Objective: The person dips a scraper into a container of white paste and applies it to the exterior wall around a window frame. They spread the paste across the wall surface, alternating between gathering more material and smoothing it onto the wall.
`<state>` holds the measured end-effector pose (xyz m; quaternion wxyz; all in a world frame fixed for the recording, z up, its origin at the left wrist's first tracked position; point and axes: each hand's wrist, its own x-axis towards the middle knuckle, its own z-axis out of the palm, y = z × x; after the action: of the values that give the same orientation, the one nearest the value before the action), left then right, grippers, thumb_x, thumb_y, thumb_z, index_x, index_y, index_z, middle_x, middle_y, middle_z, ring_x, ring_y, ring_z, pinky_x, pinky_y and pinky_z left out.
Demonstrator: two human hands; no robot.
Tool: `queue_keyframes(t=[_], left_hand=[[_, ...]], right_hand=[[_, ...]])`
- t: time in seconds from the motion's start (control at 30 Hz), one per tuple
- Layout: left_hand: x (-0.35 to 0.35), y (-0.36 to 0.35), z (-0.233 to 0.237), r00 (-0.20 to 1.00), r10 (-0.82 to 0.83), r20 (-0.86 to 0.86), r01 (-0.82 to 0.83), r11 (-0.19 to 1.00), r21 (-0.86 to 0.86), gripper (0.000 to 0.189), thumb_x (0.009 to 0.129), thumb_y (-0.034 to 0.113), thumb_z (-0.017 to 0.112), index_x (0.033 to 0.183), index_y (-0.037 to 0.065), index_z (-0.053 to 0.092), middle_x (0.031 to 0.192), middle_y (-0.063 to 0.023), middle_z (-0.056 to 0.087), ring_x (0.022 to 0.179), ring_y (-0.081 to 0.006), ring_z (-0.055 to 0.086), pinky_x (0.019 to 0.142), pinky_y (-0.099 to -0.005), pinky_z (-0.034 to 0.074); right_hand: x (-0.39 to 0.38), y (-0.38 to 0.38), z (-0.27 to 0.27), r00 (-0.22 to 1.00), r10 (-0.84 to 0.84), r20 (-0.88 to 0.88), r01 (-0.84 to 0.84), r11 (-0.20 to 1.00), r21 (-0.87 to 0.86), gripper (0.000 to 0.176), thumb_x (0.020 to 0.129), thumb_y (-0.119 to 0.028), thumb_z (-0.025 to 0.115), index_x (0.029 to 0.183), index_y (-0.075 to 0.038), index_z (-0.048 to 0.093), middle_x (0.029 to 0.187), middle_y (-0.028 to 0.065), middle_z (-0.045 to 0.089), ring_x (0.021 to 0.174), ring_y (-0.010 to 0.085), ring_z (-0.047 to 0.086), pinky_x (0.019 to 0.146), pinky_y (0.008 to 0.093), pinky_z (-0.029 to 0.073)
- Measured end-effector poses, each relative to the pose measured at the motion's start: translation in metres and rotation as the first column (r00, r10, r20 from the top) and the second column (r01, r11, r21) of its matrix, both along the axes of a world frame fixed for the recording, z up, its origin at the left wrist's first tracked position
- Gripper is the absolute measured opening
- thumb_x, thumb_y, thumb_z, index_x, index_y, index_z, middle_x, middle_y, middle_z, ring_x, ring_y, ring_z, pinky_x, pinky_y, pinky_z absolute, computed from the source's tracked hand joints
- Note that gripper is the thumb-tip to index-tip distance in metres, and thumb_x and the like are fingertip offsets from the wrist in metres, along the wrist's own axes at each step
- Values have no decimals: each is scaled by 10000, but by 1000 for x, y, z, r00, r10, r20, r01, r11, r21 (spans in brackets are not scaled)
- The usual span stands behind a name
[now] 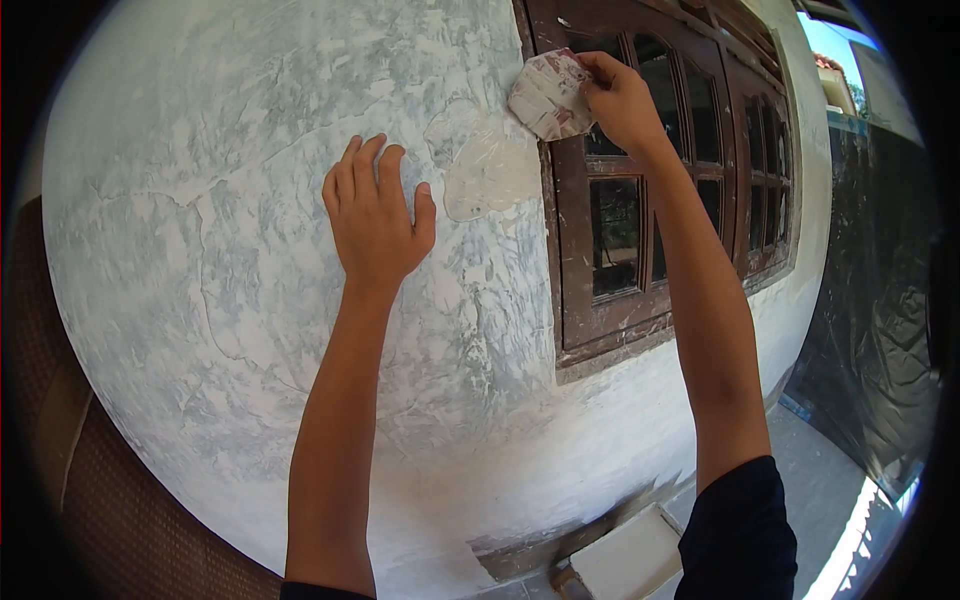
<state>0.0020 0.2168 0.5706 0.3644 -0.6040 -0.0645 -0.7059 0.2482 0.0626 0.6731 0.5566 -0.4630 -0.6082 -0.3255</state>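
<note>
My left hand (pixel 378 215) rests against or just in front of the patchy grey-white wall (pixel 270 280), fingers spread and holding nothing. At the upper right, my right hand (pixel 622 98) grips a flat scraper (pixel 552 95) coated in whitish paste, between thumb and fingers. The scraper lies at the wall's edge beside the brown window frame (pixel 560 230), overlapping its left side. Between my two hands, a smooth beige patch of filler (pixel 490 170) shows on the wall.
Brown window shutters (pixel 700 150) with dark panes fill the upper right. A pale rectangular board or box (pixel 628 552) sits on the floor below. Dark plastic sheeting (pixel 880 300) hangs at the right; a brown woven surface (pixel 130 500) is at lower left. Cracks run across the wall.
</note>
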Motion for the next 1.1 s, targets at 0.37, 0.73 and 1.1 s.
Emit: queue_keyframes(t=[0.37,0.73,1.1], left_hand=[[0,0,0,1000,2,5,-2,1000,-3,381,837,225,578,1160,22,560,1246,-171,549,1233,-363,468,1013,-491,322],[0,0,0,1000,2,3,-2,1000,2,385,838,232,577,1161,23,561,1250,-171,549,1236,-364,466,1015,-490,319],[0,1,0,1000,-5,3,5,1000,0,384,842,232,573,1165,25,558,1250,-170,548,1239,-362,465,1022,-491,315]], right_hand=[[6,-6,-5,993,19,-119,-22,1000,-19,387,794,-23,543,1167,6,643,1076,156,700,967,233,668,890,320,486],[12,9,-5,960,203,-195,-187,978,97,392,786,-37,544,1161,13,647,1039,167,701,963,236,669,871,331,498],[3,0,-21,961,219,-167,-228,973,-38,344,825,-29,558,1154,29,639,1069,159,693,988,198,651,894,301,476]])
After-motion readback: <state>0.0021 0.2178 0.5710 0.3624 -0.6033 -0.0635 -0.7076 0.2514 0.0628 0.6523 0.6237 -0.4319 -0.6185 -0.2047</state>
